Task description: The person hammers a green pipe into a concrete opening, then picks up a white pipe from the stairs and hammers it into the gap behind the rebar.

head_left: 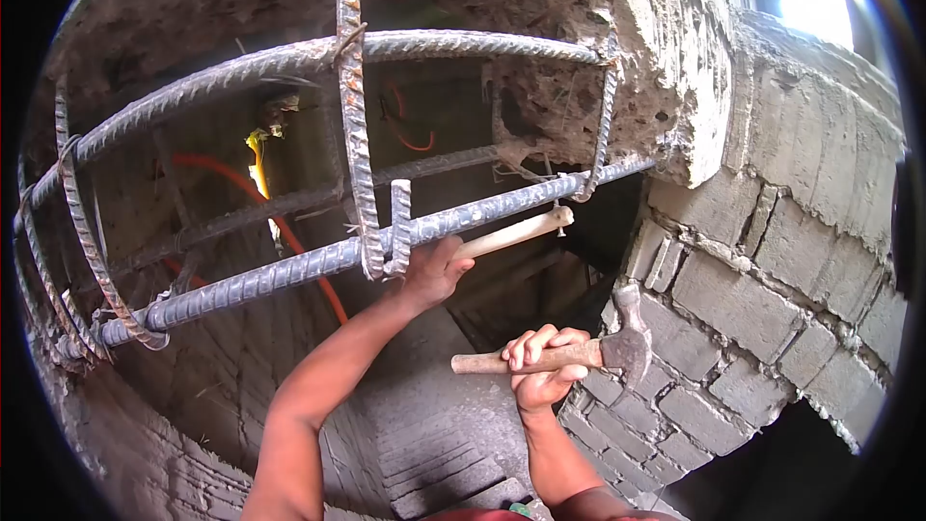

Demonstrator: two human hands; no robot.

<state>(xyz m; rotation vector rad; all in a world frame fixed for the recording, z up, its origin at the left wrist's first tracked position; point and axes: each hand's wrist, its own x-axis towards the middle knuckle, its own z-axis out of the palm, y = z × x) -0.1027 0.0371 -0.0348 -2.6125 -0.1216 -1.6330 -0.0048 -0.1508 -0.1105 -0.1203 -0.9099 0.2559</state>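
Holding hammer (590,355) in right hand (547,386), wooden stick (516,233) in left hand (430,276)

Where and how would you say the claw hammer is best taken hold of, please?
Probably by the wooden handle, near its bare end away from the metal head, coming from below in the view: it is slim and straight, and lies crosswise.
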